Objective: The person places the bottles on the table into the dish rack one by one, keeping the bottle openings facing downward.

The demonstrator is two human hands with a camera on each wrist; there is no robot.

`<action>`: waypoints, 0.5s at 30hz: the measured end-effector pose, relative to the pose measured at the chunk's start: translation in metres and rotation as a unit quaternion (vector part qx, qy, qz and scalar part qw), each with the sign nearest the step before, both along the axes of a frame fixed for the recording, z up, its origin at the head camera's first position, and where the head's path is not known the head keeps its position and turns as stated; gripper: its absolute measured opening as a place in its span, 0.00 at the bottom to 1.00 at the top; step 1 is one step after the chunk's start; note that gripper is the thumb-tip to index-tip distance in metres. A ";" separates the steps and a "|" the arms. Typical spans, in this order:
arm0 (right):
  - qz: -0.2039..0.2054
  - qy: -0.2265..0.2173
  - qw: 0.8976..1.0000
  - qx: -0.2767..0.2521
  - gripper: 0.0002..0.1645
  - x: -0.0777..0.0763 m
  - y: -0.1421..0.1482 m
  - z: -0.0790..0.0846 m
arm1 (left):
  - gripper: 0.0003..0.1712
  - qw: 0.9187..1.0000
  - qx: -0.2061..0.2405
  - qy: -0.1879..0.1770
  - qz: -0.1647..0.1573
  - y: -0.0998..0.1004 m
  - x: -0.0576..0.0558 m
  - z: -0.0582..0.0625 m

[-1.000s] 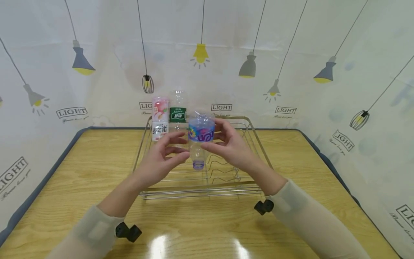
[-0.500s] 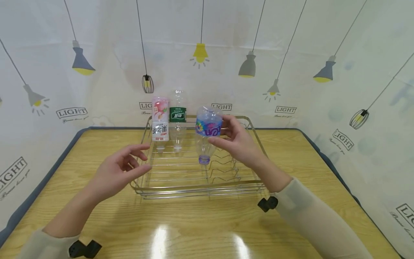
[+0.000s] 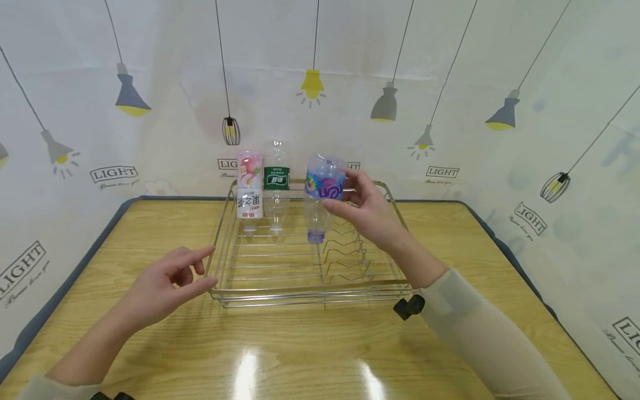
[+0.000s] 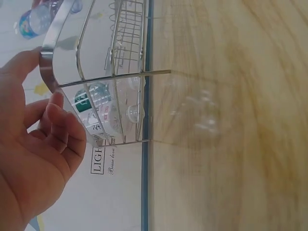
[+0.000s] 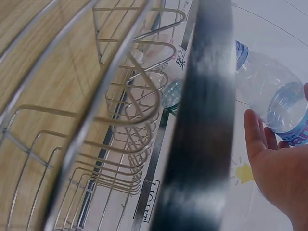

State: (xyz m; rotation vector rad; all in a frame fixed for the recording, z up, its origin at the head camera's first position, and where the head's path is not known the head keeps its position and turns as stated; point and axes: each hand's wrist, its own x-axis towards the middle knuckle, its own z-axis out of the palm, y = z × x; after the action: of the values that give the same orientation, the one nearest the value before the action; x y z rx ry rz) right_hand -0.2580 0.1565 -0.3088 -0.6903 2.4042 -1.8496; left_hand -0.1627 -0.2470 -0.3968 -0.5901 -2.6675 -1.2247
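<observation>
My right hand [image 3: 375, 214] holds a clear plastic bottle [image 3: 320, 208] upside down over the dish rack. Its blue-purple label faces forward and its purple neck ring points down. The right wrist view shows the same bottle [image 5: 269, 91] tilted, up above the rim. Beside the front-left corner of the wire dish rack [image 3: 320, 288] is my left hand [image 3: 160, 286]. Its index fingertip is at the metal rim [image 4: 46, 57], the other fingers loosely bent. Two more bottles stand neck down at the rack's back left: a pink-and-white-labelled one [image 3: 249, 183] and a green-labelled one [image 3: 276, 179].
The rack has wavy wire dividers [image 3: 345, 255] on its right side. It stands on a wood-grain table [image 3: 280, 350]. Behind is a white wall cloth [image 3: 175, 111] printed with lamps, meeting the table along a dark blue edge [image 3: 160, 198].
The left hand has left the bottle and moved left and toward me to the rack's corner. The right hand has carried the bottle slightly right and farther back.
</observation>
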 end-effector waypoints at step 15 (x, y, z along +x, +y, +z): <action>-0.028 0.004 0.999 -0.045 0.44 -0.022 -0.031 0.023 | 0.35 0.999 0.034 0.019 -0.018 0.001 0.004 -0.013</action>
State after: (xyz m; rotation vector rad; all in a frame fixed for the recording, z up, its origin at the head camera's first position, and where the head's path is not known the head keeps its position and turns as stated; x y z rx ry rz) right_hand -0.2803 0.1252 -0.2860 -0.6421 2.3825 -1.9903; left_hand -0.1592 -0.2461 -0.4095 -0.6460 -2.5832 -1.2954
